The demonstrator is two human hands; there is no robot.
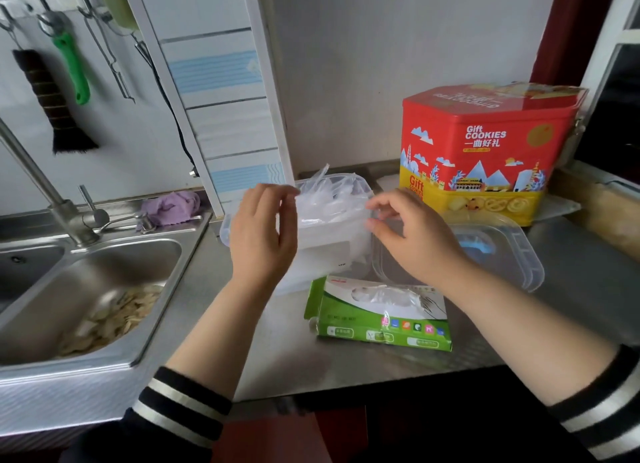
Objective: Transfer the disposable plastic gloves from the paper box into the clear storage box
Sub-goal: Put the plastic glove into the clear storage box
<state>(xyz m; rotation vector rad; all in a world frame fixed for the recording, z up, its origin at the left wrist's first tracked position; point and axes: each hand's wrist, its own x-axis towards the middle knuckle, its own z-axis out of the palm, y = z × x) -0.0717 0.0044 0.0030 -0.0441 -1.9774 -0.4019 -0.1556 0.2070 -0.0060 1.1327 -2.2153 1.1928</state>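
The disposable plastic gloves (329, 199) are a thin, limp, slippery film, featherlight and springy, so my judgement is they should be pressed down from the top of the heap rather than pinched at an edge; most sit piled in the one clear storage box (332, 251), bulging above its rim, with a few showing in the window of the single paper box (381, 312) lying on the tabletop (277, 352). The left hand (263, 234) and right hand (415, 241) hover at either side of the heap, fingers loosely curled and holding nothing, and one clear lid (512, 251) lies just right of the box
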